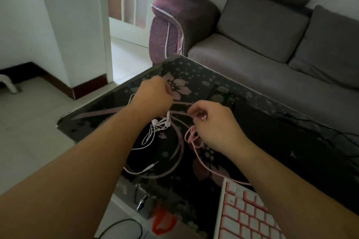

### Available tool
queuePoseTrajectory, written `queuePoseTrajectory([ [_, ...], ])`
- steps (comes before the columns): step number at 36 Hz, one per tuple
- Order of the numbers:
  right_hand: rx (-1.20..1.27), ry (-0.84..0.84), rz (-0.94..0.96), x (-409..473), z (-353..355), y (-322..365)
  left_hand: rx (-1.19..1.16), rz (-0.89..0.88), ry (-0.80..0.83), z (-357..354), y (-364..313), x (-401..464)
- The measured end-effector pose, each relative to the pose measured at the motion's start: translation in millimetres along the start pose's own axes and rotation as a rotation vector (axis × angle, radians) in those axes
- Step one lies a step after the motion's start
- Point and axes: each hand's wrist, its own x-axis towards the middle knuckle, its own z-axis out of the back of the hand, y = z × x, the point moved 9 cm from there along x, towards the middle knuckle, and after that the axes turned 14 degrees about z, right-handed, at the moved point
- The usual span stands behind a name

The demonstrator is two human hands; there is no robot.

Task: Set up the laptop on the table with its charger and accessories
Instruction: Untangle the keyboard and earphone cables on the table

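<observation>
- Head view is showing white earphones (161,123) lying in a loose tangle on the dark floral glass table (262,114), their wire trailing toward the near edge.
- A pink cable (194,141) is looping just beside them and running down to the pink-and-white keyboard (244,213) at the near right corner.
- The left hand (153,97) is hanging over the earphones with fingers curled, apparently pinching a thin white wire; the grip itself is hard to make out.
- The right hand (215,126) is curling its fingers round the pink cable, pinching it near its bundled loops.
- A grey sofa (272,44) is standing beyond the table, a white cord (174,23) draping over its purple armrest.
</observation>
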Motion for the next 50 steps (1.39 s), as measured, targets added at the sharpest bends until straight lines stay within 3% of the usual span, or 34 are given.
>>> queuePoseTrajectory([
  [5, -0.087, 0.104, 0.163, 13, -37, 42, -0.109, 0.083, -0.065, 26, 23, 0],
  [9, -0.342, 0.335, 0.3, 13, -69, 65, -0.087, 0.116, -0.059, 29, 35, 6],
  [15, -0.473, 0.331, 0.187, 21, -71, 52, 0.145, 0.161, 0.08, 13, 42, 7],
  [20, -0.418, 0.387, 0.097, 22, -67, 42, 0.22, 0.179, 0.162, 2, 42, 5],
  [30, -0.192, -0.097, 0.196, 26, 23, 56, 0.221, 0.184, 0.068, 13, 42, 5],
  [36, -0.265, -0.189, 0.196, 19, 66, 56, 0.173, 0.115, -0.014, 25, 32, 1],
  [43, -0.075, -0.128, 0.086, 8, 81, 33, 0.209, 0.038, -0.055, 26, 12, -10],
  [50, 0.137, -0.38, -0.012, -10, 114, -2, -0.029, 0.07, -0.041, 28, 14, -7],
])
